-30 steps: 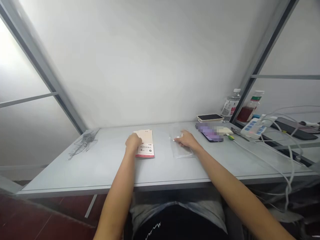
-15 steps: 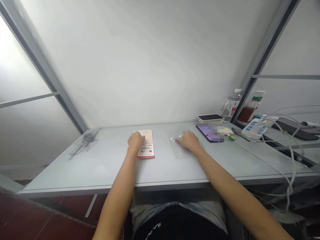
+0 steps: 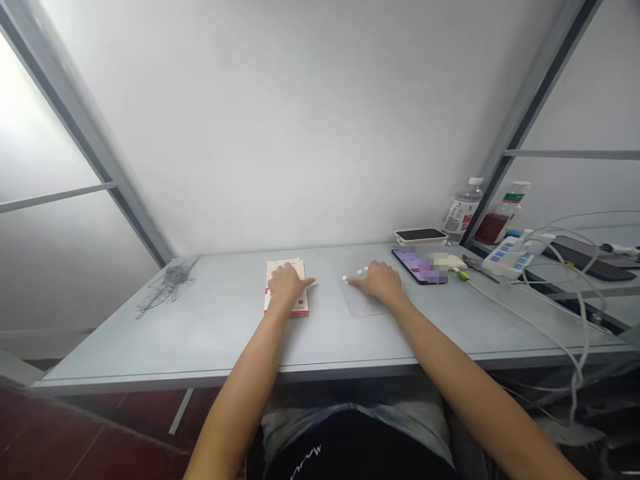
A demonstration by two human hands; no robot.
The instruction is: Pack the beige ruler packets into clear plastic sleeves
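Observation:
My left hand (image 3: 286,285) lies over a flat pale packet (image 3: 303,305) with a red lower edge and printed characters. Its fingers are spread, and the thumb stretches past the packet's right side. Much of the print is hidden under the hand. To the right, a thin clear plastic sheet (image 3: 357,307) rests on the table. My right hand (image 3: 383,283) lies on that sheet, open, with its thumb stretched out to the left. Several small white spots (image 3: 359,272) show near its thumb and fingertips; I cannot tell what they are.
A phone with a lit screen (image 3: 420,267) lies right of my right hand, another phone (image 3: 421,235) behind it. Bottles (image 3: 463,210), a power strip (image 3: 509,257) and loose white cables (image 3: 540,332) crowd the right side. Dark scribbles (image 3: 170,287) mark the table's left.
My left hand has shifted slightly right across the packet, and its fingers have gone from curled to spread. My right hand has barely moved.

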